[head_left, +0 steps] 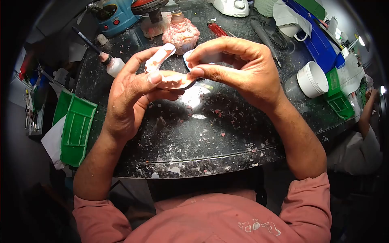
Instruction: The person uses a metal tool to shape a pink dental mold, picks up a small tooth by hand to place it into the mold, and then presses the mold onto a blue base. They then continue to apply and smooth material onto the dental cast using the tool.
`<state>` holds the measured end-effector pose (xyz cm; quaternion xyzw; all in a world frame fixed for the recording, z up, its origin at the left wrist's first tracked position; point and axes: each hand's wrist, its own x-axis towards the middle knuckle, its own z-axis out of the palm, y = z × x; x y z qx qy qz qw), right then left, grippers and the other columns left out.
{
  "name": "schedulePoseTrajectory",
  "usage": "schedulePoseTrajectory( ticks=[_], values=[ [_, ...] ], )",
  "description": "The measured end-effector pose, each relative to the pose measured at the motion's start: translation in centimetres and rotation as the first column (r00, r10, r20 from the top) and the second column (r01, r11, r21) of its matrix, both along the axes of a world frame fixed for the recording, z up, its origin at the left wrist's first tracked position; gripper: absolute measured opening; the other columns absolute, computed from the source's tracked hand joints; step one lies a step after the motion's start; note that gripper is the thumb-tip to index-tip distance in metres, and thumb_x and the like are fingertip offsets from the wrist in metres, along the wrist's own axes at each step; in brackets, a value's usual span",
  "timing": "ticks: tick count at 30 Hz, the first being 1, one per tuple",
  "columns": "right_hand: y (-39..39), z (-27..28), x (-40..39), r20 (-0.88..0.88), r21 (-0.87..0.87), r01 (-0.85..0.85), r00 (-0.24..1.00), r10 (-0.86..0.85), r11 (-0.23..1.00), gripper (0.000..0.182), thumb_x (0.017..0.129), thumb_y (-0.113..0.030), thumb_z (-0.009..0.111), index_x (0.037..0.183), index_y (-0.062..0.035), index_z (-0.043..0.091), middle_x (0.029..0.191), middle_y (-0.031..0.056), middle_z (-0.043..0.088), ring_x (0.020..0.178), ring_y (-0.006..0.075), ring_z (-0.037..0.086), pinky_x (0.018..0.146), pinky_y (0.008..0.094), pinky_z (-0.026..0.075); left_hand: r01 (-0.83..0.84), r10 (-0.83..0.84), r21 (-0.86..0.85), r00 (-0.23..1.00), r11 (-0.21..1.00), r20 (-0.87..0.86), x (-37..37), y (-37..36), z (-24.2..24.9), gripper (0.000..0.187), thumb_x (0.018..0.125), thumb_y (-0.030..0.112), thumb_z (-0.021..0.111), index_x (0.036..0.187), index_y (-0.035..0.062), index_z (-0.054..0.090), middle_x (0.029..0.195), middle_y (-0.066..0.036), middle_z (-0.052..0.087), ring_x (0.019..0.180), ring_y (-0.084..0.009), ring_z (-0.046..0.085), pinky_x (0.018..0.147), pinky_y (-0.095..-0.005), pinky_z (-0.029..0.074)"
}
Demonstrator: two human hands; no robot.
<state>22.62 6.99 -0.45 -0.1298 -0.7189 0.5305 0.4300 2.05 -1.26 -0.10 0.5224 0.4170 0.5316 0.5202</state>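
My left hand (129,91) is closed round a dental cast (172,82), a pale pinkish arch with a darker underside, lifted above the bench. Its thumb presses on the cast's near edge. A curved white and pink piece (161,57) stands up from the cast's left side, by my left fingers. My right hand (247,69) meets the cast at its right end, thumb and forefinger pinched together there. Next to those fingertips shows a small white piece (187,60), partly hidden behind them; I cannot tell whether it joins the curved piece.
Scraps litter the dark bench (194,141). Behind my hands stand a lumpy pink-coated burner (180,34) and a red-handled tool (217,29). A white tub (312,79) is at right, a brush in a white bottle (115,67) at left. Green trays (78,129) flank the bench; another person (358,148) sits far right.
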Motion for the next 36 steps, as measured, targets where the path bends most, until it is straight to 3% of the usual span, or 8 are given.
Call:
schedulePoseTrajectory(
  ticks=[7,9,11,13,18,20,23,36],
  values=[
    [-0.1,0.3,0.0,-0.043,-0.112,-0.034,0.999,0.029,0.993,0.017,0.08,-0.002,0.071,0.096,0.0022,0.068,0.091,0.0071,0.069,0.084,0.0118,0.065,0.08,0.025,0.053,0.055,-0.062,0.06,0.991,0.997,0.115,0.2,0.1,-0.1,0.06,0.087,0.016,0.059,0.136,-0.007,0.033,0.107,-0.022,0.063,0.099,-0.0269,0.065,0.088,-0.0399,0.054],
    [0.4,0.2,-0.1,0.03,0.225,0.016,0.999,-0.023,0.974,0.014,0.078,-0.003,0.073,0.091,0.0013,0.069,0.089,0.0054,0.069,0.083,0.0109,0.063,0.08,0.0252,0.051,0.064,-0.069,0.052,0.991,0.997,0.111,0.1,0.1,-0.2,0.061,0.087,0.015,0.059,0.137,-0.0073,0.032,0.108,-0.022,0.063,0.099,-0.0269,0.065,0.089,-0.0398,0.053],
    [0.6,0.5,-0.1,0.058,0.319,0.036,0.997,-0.057,0.947,0.013,0.076,-0.004,0.074,0.088,0.0004,0.07,0.087,0.0042,0.068,0.083,0.0104,0.062,0.079,0.0258,0.049,0.061,-0.066,0.056,0.992,0.997,0.103,0.2,0.0,0.0,0.063,0.087,0.016,0.059,0.138,-0.008,0.03,0.109,-0.022,0.063,0.1,-0.0263,0.065,0.09,-0.0392,0.052],
    [0.6,0.3,0.1,0.144,0.205,-0.045,0.989,0.015,0.978,0.017,0.076,-0.001,0.074,0.092,-0.0003,0.069,0.094,0.0075,0.066,0.094,0.0154,0.061,0.086,0.0293,0.047,0.058,-0.062,0.061,0.995,0.997,0.079,0.1,-0.2,-0.3,0.064,0.087,0.015,0.059,0.138,-0.0083,0.029,0.109,-0.022,0.063,0.1,-0.0261,0.065,0.09,-0.0386,0.052],
    [0.2,0.2,-0.1,0.13,0.043,-0.084,0.988,0.078,0.996,0.015,0.078,-0.005,0.073,0.092,0.0008,0.069,0.087,0.0052,0.068,0.082,0.0099,0.063,0.075,0.0237,0.051,0.046,-0.051,0.118,0.998,0.992,0.037,0.0,-0.1,0.0,0.064,0.087,0.013,0.059,0.138,-0.0089,0.029,0.108,-0.022,0.063,0.1,-0.0258,0.065,0.091,-0.0372,0.051],
    [0.3,0.0,0.0,0.144,0.021,-0.108,0.984,0.104,0.994,0.02,0.078,-0.005,0.074,0.096,0.0015,0.068,0.09,0.0063,0.069,0.084,0.0107,0.064,0.078,0.0243,0.051,0.025,-0.021,0.046,0.996,0.999,-0.087,0.2,-0.1,0.1,0.077,0.08,0.03,0.063,0.139,-0.0084,0.031,0.123,-0.022,0.055,0.101,-0.0248,0.063,0.086,-0.0352,0.053],
    [-0.1,0.5,0.1,0.123,-0.14,-0.132,0.981,0.149,0.981,0.021,0.077,-0.002,0.074,0.097,0.0019,0.068,0.095,0.007,0.067,0.09,0.0131,0.062,0.082,0.027,0.049,-0.046,0.05,0.08,0.997,0.996,-0.054,0.9,-0.4,0.2,0.078,0.08,0.03,0.063,0.139,-0.0085,0.03,0.124,-0.022,0.054,0.102,-0.0251,0.063,0.086,-0.0345,0.053],
    [0.0,0.4,0.4,0.138,-0.139,-0.118,0.981,0.138,0.983,0.012,0.083,-0.004,0.069,0.093,0.0032,0.068,0.09,0.0076,0.067,0.085,0.0121,0.063,0.076,0.0232,0.05,-0.029,0.034,0.047,0.994,0.998,-0.102,0.8,-0.4,0.3,0.077,0.08,0.031,0.06,0.138,-0.0103,0.03,0.118,-0.023,0.057,0.098,-0.0241,0.065,0.084,-0.0319,0.054]
  ],
)
